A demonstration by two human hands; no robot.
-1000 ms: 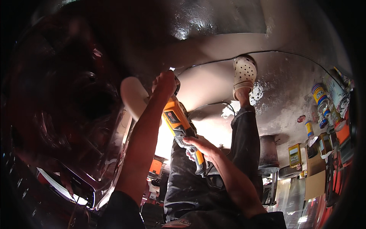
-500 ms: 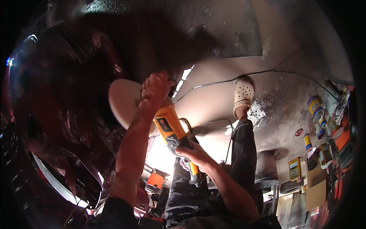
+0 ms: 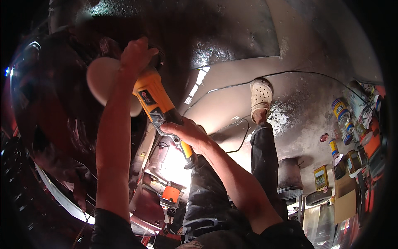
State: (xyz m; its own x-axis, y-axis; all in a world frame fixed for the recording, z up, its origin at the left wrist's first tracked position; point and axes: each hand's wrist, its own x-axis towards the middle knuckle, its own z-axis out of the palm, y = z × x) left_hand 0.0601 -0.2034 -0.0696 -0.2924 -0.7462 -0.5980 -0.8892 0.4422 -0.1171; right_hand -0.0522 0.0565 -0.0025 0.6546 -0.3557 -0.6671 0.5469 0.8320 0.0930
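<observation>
A yellow and black polisher (image 3: pixel 153 93) slants across the picture, held in both hands. My left hand (image 3: pixel 139 56) is closed around its head end, beside the round pale pad (image 3: pixel 101 81). My right hand (image 3: pixel 186 133) wraps the rear handle, with the thumb along the black part. The pad faces a glossy dark red car panel (image 3: pixel 62 112) on the left and looks blurred. I cannot tell whether it touches the panel.
A black cable (image 3: pixel 306 72) runs across the floor past my pale clog (image 3: pixel 261 95). A dark bucket (image 3: pixel 289 174), a yellow can (image 3: pixel 321 177), bottles and cardboard (image 3: pixel 345 205) stand at the right. An orange container (image 3: pixel 170 194) sits lower down, near a bright light patch.
Both hands have carried the polisher left and farther up the picture, over the car panel. The pad now sits nearer the panel's middle.
</observation>
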